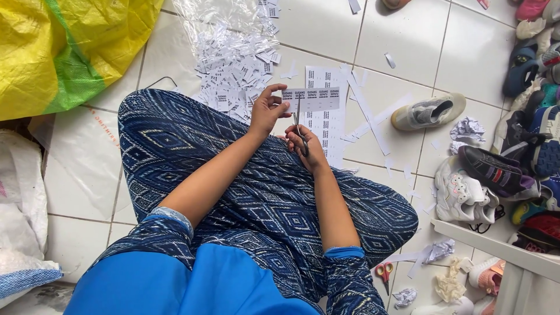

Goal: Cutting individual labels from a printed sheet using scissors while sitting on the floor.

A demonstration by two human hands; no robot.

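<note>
From the head camera I look down at a person seated on a white tiled floor [326, 23], legs in blue patterned trousers [256, 192] folded under the arms. The left hand [267, 108] pinches one end of a strip of printed paper labels [312, 99] between thumb and fingers, its grip narrow and closed on the strip's left end, holding it level just above the knees. The right hand [308, 146] has its fingers through the handles of a pair of dark scissors [300, 125], grip closed on them, with the blades pointing up and reaching the strip's lower edge near its left third; I cannot tell whether the blades are open or shut. Under the strip, on the floor, lies a larger sheet of uncut labels [328, 125]. To the left of it, a heap of small cut labels [236, 79] is spread over clear plastic sheeting [221, 17]. Thin paper offcuts [367, 114] lie scattered beside the sheet. A grey sneaker [429, 111] sits well apart to the right, before a pile of mixed shoes [513, 157] along the right edge. A second pair of scissors with red handles [384, 273] rests on the floor near the right knee. A yellow and green sack [64, 46] fills the upper left corner.
</note>
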